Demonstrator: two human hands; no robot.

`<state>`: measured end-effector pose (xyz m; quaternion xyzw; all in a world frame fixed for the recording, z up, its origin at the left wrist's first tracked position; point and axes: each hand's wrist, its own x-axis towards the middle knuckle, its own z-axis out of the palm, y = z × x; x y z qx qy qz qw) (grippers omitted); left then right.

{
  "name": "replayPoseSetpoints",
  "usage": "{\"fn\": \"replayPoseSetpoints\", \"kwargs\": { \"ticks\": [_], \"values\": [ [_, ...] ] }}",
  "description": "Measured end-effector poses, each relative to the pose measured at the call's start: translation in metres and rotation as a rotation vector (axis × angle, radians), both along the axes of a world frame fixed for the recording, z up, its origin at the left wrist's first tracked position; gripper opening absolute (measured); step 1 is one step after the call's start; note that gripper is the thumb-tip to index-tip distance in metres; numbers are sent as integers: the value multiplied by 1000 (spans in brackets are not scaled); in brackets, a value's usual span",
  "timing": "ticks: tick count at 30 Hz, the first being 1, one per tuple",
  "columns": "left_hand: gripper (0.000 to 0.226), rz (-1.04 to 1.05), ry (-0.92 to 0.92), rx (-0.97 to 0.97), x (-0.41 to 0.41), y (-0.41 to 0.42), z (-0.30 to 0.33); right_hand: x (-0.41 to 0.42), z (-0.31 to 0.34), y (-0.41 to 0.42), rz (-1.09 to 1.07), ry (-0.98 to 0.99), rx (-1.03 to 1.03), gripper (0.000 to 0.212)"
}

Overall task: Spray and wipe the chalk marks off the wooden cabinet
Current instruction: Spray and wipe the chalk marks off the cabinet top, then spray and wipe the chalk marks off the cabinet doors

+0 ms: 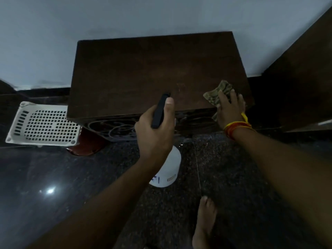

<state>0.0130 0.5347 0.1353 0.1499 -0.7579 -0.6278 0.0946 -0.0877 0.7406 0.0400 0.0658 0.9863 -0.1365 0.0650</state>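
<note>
Progress: faint chalk marks remain at centre of the cabinet top; spraying and wiping look unfinished.
Left hand: fingers wrapped round spray bottle, nozzle toward 12 o'clock.
Right hand: at 3 o'clock, fingers spread, pressing cloth flat.

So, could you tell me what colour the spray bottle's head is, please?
Black, on a white bottle body; the head view shows the spray bottle held in the left hand.
</note>
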Motion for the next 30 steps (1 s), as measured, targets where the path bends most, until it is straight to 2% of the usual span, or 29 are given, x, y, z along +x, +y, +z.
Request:
{"fn": "replayPoseSetpoints", "kwargs": {
  "ticks": [3, 10, 21, 30],
  "values": [
    [56, 6, 12, 5, 11, -5, -10, 4, -3, -13, 17, 27, -5, 49],
    [61, 71, 39, -42, 17, 4, -45, 17, -12, -26, 90, 115, -12, 48],
    [54, 115, 160, -79, 37, -17, -108, 2, -32, -51, 165, 224, -102, 44],
    [56, 109, 310, -29, 53, -49, -182, -5, -39, -81, 198, 449, -68, 41]
  ]
}}
